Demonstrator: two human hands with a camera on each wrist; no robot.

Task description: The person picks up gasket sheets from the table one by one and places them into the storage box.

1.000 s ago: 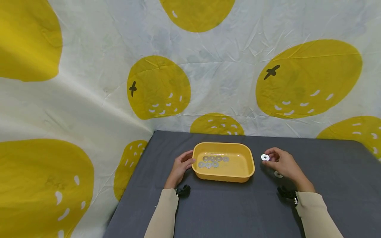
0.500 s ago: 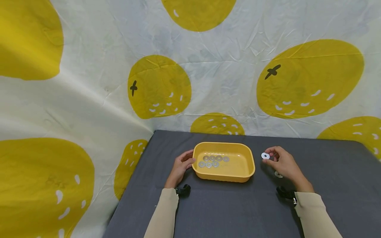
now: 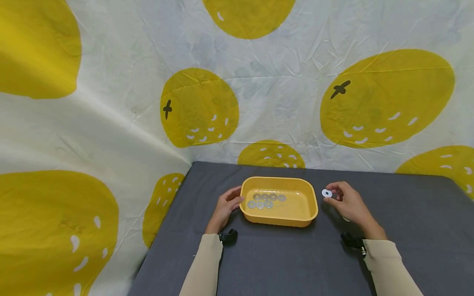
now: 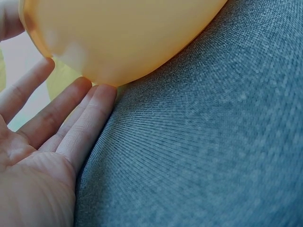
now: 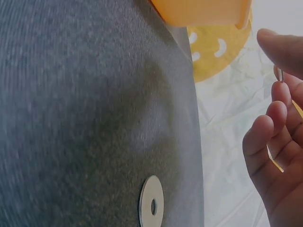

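A yellow plastic basin point(image 3: 277, 222) stands on the dark grey cloth, with several flat metal washers point(image 3: 268, 204) in two rows on the left of its floor. My left hand point(image 3: 224, 207) touches its left end; in the left wrist view the fingers point(image 4: 87, 127) lie nearly straight against the outer wall, thumb by the rim. Right of the basin, my right hand point(image 3: 348, 203) pinches one washer point(image 3: 326, 193) above the cloth between thumb and fingertips. Another washer point(image 5: 152, 203) lies on the cloth below that hand, mostly hidden in the head view.
The grey cloth point(image 3: 274, 263) covers the table. Behind and to the left hangs a white sheet point(image 3: 274, 98) printed with yellow fruit. Each wrist wears a black strap point(image 3: 228, 237).
My right hand has moved slightly left with the pinched washer, closer to the basin, and now covers most of the washer on the cloth. The left hand stays on the basin.
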